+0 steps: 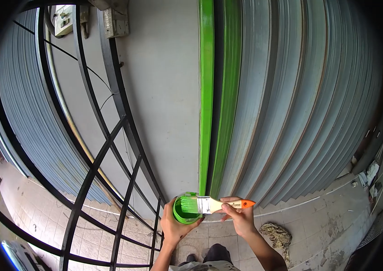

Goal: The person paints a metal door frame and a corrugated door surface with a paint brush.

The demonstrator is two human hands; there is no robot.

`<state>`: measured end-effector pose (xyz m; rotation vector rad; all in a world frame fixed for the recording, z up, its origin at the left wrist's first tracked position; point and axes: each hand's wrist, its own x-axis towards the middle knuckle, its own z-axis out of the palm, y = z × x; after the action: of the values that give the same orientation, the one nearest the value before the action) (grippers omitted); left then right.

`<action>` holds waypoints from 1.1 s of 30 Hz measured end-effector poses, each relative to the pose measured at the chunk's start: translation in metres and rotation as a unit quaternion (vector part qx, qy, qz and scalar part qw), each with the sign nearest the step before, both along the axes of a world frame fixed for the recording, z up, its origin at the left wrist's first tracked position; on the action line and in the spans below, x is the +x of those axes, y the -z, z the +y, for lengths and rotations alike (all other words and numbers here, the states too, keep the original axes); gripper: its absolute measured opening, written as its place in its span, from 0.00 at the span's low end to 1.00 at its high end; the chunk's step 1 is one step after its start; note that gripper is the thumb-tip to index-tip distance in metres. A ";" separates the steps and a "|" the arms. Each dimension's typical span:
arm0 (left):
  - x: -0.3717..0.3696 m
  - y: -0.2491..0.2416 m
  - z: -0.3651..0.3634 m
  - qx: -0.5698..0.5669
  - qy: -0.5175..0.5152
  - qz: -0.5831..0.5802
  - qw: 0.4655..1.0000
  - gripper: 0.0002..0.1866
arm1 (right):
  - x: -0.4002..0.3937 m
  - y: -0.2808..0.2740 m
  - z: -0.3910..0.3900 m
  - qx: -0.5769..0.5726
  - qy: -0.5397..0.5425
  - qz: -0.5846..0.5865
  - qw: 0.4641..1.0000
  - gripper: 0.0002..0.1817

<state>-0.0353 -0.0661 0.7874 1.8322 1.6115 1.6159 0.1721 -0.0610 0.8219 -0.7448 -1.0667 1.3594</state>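
- Two-handed hold, both occupied: left hand (170, 226) wrapped around a green paint tub (176, 220), right hand (241, 220) closed on the handle of a flat paintbrush (214, 206).
- Held low, at the foot of the green strips, in front of the body and above the tiled floor (311, 232).
- By judgement, partway along: bright green on the narrow upright strip (206, 90) beside the pale wall panel (160, 99), and on the neighbouring shutter slat (229, 86), past a dark gap.
- No green seen on the grey slats (286, 90) further right; bare, with brownish lines along some folds. Cannot tell from here whether to count those as left to do.
- Glossy on the upright strip; more streaked on the slat, with darker patches towards the lower end. Cannot tell wet from dry, or whether in need of another coat.
- Paintbrush roughly level, bristles over the tub's open mouth and loaded with green; pale metal ferrule, cream handle, orange end. Cannot tell whether touching the rim.
- Tub tilted towards view, dark green inside, smears around the rim. Paint depth not readable.
- Nearby: black metal grille (81, 195) to the left, crumpled rag (276, 235) on the floor beyond the right forearm.
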 end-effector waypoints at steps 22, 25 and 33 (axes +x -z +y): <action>-0.003 0.000 0.041 0.002 0.049 -0.034 0.998 0.44 | -0.043 0.071 0.004 -0.088 0.105 0.312 0.940 0.10; -0.007 -0.012 0.031 -0.076 0.066 -0.034 0.994 0.45 | -0.038 0.077 0.006 -0.081 0.122 0.281 0.948 0.13; 0.003 -0.007 0.034 -0.130 0.076 -0.048 0.987 0.44 | -0.024 0.076 0.008 -0.153 0.088 0.339 0.924 0.05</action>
<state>-0.0318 -0.0325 0.7939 1.6717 1.5201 1.3383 0.1485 -0.0531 0.7459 -0.5062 -0.2361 1.4825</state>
